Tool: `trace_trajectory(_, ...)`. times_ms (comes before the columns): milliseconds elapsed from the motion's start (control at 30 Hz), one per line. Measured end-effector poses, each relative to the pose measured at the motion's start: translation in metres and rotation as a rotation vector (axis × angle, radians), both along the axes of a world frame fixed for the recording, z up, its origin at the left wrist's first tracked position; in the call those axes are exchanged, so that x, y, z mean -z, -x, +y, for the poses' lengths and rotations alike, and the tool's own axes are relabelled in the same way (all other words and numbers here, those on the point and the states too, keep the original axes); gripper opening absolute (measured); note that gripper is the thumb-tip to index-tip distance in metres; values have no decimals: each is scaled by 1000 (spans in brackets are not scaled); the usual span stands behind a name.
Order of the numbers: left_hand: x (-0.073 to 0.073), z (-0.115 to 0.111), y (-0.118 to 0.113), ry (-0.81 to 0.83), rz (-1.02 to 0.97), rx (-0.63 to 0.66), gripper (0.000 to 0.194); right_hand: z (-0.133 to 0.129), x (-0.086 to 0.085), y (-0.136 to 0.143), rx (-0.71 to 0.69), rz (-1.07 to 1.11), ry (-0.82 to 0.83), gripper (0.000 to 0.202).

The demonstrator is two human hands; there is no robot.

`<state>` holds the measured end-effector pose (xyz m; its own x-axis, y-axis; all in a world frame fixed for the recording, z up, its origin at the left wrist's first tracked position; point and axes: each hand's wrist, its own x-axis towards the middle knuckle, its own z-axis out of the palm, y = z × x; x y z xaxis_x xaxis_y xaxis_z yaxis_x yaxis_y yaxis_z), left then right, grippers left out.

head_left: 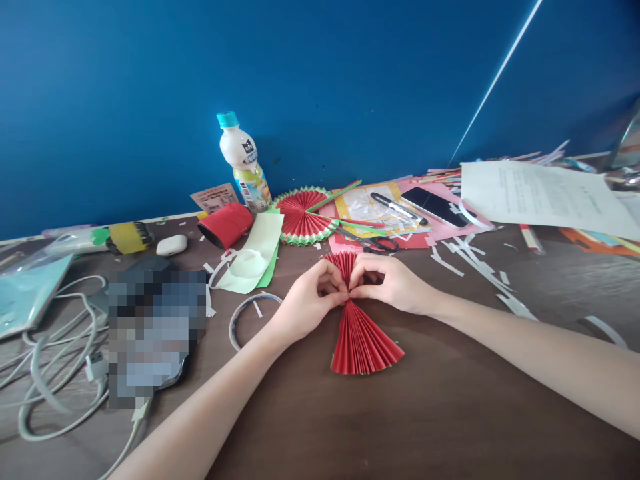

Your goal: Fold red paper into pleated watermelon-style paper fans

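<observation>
A pleated red paper (pixel 364 341) stands out over the dark table in a bow shape, narrow at its middle and fanned towards me and away. My left hand (pixel 315 293) pinches its narrow middle from the left, fingers curled. From the right, my right hand (pixel 384 283) pinches the same spot, its fingertips meeting those of my left hand. Part of the far fan shows between the two hands. Behind them lies a round folded red paper fan (pixel 306 215) with a green and white edge and green sticks.
Scissors (pixel 383 244), a pen (pixel 400 209) and a phone (pixel 435 205) lie behind my hands. A bottle (pixel 245 163) stands at the wall. Tape roll (pixel 235 323), cables (pixel 37 373) and a blurred device (pixel 155 333) are left; paper scraps (pixel 480 267) lie right.
</observation>
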<state>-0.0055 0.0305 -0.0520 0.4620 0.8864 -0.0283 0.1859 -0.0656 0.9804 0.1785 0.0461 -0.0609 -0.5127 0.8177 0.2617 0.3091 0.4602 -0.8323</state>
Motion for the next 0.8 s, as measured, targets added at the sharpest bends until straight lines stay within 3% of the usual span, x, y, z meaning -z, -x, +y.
trace_trajectory(300,1,1,0,11,-20,-9,17,0,2,0,11,-37,-53,9)
trace_trajectory(800,-1,0,-1,39,-9,-27,12,-3,5,0,-18,-119,-379,9)
